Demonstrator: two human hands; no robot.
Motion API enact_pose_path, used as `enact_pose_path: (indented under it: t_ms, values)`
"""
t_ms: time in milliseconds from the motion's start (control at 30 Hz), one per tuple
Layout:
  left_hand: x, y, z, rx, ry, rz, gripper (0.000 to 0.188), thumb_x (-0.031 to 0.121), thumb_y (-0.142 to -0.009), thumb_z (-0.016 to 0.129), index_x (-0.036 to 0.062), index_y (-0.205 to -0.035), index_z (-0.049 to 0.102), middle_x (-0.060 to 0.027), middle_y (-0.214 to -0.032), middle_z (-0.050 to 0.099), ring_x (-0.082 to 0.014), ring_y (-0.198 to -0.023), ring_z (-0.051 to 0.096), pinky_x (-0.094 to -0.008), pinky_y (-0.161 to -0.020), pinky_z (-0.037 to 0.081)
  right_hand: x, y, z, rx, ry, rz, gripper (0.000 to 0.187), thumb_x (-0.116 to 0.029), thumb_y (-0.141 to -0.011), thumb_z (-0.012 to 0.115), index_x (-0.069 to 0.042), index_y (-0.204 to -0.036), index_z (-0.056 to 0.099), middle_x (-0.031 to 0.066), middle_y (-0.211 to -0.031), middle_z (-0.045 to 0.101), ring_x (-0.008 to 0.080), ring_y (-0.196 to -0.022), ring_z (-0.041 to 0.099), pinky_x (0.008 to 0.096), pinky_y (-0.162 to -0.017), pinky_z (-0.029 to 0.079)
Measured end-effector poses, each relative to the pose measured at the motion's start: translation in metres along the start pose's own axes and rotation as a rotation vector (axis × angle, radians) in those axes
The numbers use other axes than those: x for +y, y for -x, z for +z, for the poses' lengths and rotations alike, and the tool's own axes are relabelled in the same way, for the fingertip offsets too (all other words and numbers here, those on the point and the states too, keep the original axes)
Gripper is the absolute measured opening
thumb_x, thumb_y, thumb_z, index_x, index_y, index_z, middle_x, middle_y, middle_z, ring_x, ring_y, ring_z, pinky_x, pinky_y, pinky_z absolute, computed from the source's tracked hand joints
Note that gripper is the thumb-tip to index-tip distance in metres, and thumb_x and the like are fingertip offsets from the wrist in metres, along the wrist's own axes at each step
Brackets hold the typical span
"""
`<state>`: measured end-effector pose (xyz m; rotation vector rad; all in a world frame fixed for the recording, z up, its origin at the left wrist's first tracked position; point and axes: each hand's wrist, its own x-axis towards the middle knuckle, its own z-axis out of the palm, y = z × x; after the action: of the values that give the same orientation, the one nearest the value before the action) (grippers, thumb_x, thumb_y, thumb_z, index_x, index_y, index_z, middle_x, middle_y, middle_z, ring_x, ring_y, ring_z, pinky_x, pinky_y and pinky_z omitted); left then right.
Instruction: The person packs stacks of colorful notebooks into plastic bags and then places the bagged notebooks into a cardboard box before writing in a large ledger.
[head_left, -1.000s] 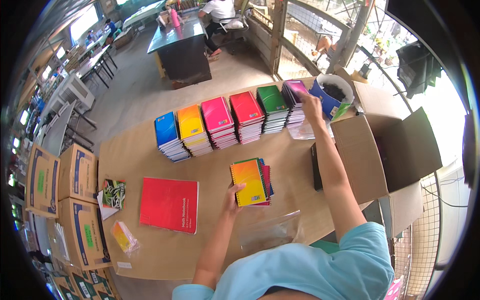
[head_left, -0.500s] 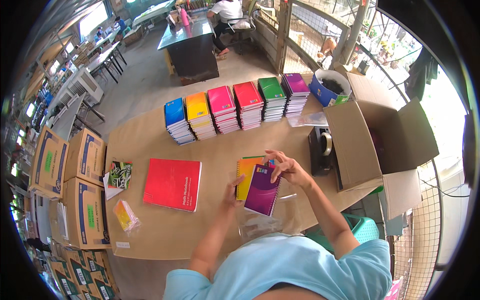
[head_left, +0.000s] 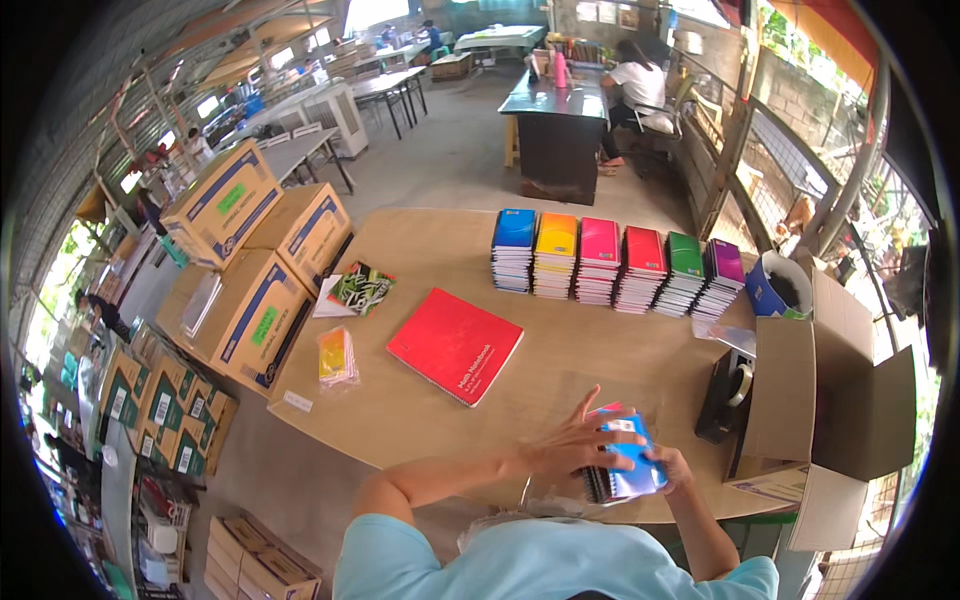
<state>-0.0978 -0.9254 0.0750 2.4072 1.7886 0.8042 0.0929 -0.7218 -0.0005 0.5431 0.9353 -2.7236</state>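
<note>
A small stack of spiral notebooks (head_left: 636, 482) with a blue cover on top is between my hands near the table's front edge. My left hand (head_left: 582, 442) reaches across it from the left, its spread fingers over the blue cover and its palm by the black spiral edge. My right hand (head_left: 674, 468) grips the stack's right side. A bit of red shows at the far end of the stack. The other covers beneath are hidden. Clear plastic (head_left: 545, 492) lies partly under my left forearm. Left of my hands, a large red spiral notebook (head_left: 455, 345) lies flat.
Stacks of small notebooks (head_left: 600, 262) in several colours line the table's far right side. An open cardboard box (head_left: 785, 400) and black tape dispenser (head_left: 722, 395) stand at right. Left are a wrapped notebook pack (head_left: 337, 357) and cartons (head_left: 255, 320). A person (head_left: 637, 85) sits beyond.
The view has swung left. The purple and yellow notebooks in my hands have given way to a stack with a blue cover on top. My left hand has moved over the cover.
</note>
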Motion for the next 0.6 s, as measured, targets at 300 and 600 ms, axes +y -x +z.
enact_pose_path:
  t_ms: [300,600]
  values:
    - [-0.022,0.012,0.071,0.769,0.655,-0.314,0.11,0.041,-0.072,0.084,0.0079,-0.153,0.017,-0.019,-0.148,0.034,-0.032,-0.144,0.022,-0.0471,-0.119,0.015,0.015,-0.015,-0.019,0.103,0.38,-0.499,0.078,-0.007,-0.07,0.083,-0.005,-0.138,0.044,0.0115,-0.126,0.059,0.0245,-0.115,0.059,0.04,-0.099,0.049]
    - [-0.025,0.019,0.17,0.581,0.841,-0.589,0.114,0.029,-0.061,0.094,0.0072,-0.148,0.024,-0.0123,-0.134,0.047,-0.0242,-0.125,0.049,-0.0393,-0.105,0.043,0.064,-0.061,-0.045,0.222,0.667,-0.814,0.127,-0.042,-0.055,0.094,-0.008,-0.153,0.021,0.0163,-0.136,0.046,0.0288,-0.126,0.047,0.0421,-0.107,0.038]
